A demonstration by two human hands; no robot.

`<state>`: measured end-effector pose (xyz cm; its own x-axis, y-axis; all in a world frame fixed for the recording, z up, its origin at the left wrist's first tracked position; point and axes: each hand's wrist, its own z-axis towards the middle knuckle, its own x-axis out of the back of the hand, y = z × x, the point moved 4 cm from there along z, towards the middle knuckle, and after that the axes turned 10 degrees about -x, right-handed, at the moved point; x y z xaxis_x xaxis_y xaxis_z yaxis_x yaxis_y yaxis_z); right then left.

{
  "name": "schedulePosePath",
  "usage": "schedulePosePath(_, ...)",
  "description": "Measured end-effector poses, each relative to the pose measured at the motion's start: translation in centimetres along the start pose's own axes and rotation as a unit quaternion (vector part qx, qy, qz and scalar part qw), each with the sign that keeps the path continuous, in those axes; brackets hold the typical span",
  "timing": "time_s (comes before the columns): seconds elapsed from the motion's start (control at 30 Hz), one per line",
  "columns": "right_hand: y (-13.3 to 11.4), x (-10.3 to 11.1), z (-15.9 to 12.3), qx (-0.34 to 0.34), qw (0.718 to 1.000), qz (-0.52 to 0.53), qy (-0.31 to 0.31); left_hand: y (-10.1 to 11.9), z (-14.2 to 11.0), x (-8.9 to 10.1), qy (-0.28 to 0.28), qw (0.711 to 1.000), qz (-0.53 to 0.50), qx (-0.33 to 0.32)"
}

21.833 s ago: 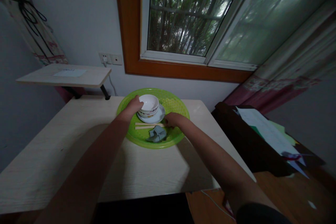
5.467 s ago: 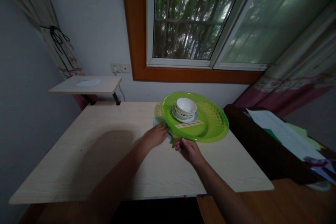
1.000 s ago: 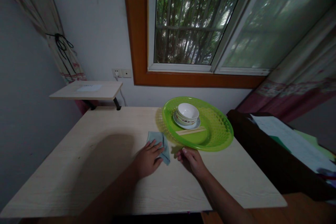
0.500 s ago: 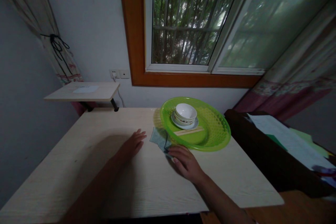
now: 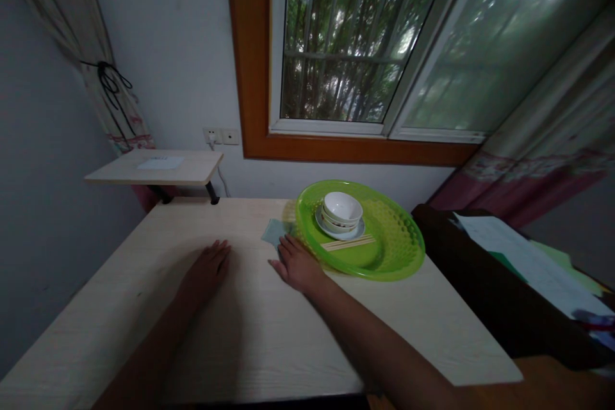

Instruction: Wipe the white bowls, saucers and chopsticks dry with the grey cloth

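A pale blue-green cloth point(image 5: 274, 231) lies on the table just left of the green plastic basket point(image 5: 408, 250). My right hand point(image 5: 300, 266) rests over the cloth's near edge with its fingers stretched out, covering part of it. To the left, my left hand point(image 5: 207, 269) lies flat on the tabletop, fingers extended and holding nothing. Inside the basket, a stack of white bowls point(image 5: 342, 206) sits on a white plate point(image 5: 327, 225). Several light wooden chopsticks point(image 5: 348, 243) lie in front of the plate.
The pale wooden table point(image 5: 278, 346) carries a small raised shelf point(image 5: 187, 170) with a paper label at back left. Behind it are a wall socket point(image 5: 221, 136) and a window. Right of the table stands dark furniture point(image 5: 461, 282) with papers point(image 5: 509, 256) on it.
The basket went from mid-table to the right, and the cloth came out of it. In the last second my left hand left the cloth and moved left; my right hand moved onto it.
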<state>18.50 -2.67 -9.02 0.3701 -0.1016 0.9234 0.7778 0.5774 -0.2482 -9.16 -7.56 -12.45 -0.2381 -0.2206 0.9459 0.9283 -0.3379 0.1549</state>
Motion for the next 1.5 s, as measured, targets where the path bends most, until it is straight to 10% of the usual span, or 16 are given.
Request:
schedulePosePath(0.4,0.7,-4.0,8.5,-0.134,0.99,-0.027,-0.041,-0.6,0.0,0.2,0.021,0.999,-0.022,0.014)
schedulePosePath(1.1,0.2,2.7,-10.0,-0.026,0.999,0.009,0.035,-0.9,-0.1,-0.2,0.019,1.0,-0.007,0.017)
schedulePosePath(1.5,-1.2,0.9,-3.7,-0.029,0.999,0.01,-0.015,-0.5,0.0,0.1,0.008,1.0,0.003,0.021)
